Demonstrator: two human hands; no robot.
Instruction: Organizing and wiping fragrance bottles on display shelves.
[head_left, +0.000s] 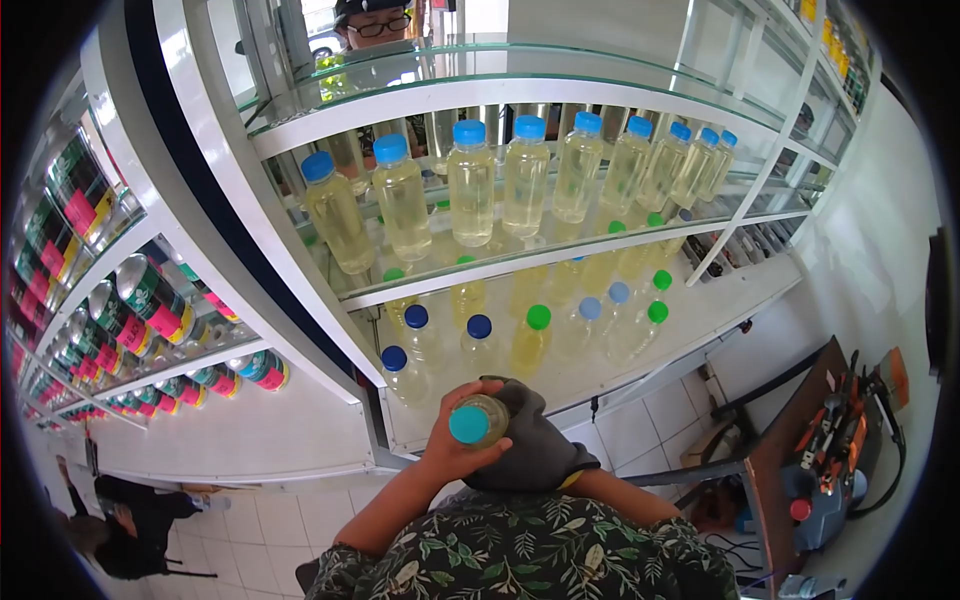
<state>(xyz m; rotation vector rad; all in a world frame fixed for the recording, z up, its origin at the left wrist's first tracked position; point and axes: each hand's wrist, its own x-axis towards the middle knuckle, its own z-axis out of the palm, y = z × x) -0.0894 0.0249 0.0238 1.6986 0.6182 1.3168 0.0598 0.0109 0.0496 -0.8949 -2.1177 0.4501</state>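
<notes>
My left hand (457, 439) is closed around a plastic bottle (491, 420) with a turquoise cap, held in front of my chest. A dark grey cloth (521, 450) covers my right hand (547, 457) and presses against the bottle's right side; the fingers under it are hidden. Ahead, a row of blue-capped bottles of pale yellow liquid (472, 195) stands on a glass shelf. On the white lower shelf are bottles with green, dark blue and light blue caps, among them a green-capped bottle of yellow liquid (531, 349).
Metal cans (154, 300) line the shelves at left. A brown table (772, 480) at right bears tools and a blue-grey jug (817, 517). Another person (135, 517) is at lower left. A white frame (255, 217) separates the shelf units.
</notes>
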